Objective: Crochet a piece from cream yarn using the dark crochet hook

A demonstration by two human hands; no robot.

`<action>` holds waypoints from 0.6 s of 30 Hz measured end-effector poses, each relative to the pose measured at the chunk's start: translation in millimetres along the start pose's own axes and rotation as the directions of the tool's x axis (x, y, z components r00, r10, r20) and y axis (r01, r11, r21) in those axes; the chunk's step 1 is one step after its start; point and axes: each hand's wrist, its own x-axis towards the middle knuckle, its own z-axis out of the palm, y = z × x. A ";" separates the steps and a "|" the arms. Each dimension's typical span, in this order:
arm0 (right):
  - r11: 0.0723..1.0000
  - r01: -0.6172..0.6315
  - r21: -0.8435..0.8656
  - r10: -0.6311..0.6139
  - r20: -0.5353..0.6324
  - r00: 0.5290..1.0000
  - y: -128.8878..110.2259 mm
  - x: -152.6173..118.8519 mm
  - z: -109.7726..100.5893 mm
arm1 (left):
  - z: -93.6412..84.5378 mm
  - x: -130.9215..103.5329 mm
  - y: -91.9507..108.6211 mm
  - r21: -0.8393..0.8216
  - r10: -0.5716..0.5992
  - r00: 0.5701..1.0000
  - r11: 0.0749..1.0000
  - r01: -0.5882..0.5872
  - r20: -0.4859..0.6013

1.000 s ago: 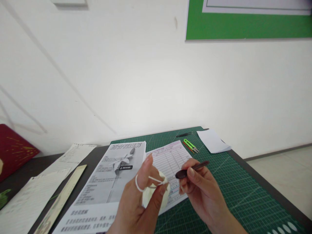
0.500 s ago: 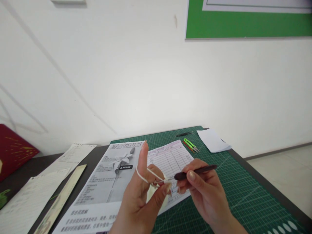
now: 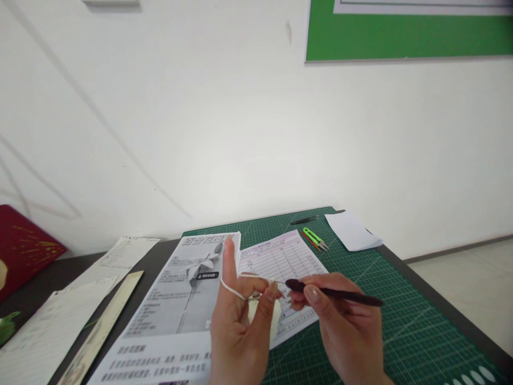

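Observation:
White yarn (image 3: 232, 289) loops round the raised index finger of my left hand (image 3: 244, 326). That hand's thumb and middle finger pinch a small pale yarn piece (image 3: 275, 321), which hangs partly hidden behind the thumb. My right hand (image 3: 348, 321) grips a crochet hook (image 3: 332, 292) by its dark brown handle, between thumb and fingers. The hook's thin metal shaft points left and meets the yarn at my left fingertips. Both hands are above the printed sheets and the green cutting mat.
A printed sheet with a flower picture (image 3: 160, 321) and a lined form (image 3: 284, 256) lie on the green mat (image 3: 401, 299). Farther back are green snips (image 3: 315, 237), dark tweezers (image 3: 303, 220) and white paper (image 3: 352, 231). A ruler (image 3: 104, 326) and handwritten sheets (image 3: 56, 321) lie left.
The hook's handle has swung flatter, its rear end now lower and farther right. My left hand has turned slightly, showing more of the pale piece below the thumb.

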 end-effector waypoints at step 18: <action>0.959 -0.141 0.247 0.096 0.186 0.978 6.8 -1.3 -4.8 | -9.0 2.5 10.4 -0.506 -0.042 0.926 0.828 0.243 0.376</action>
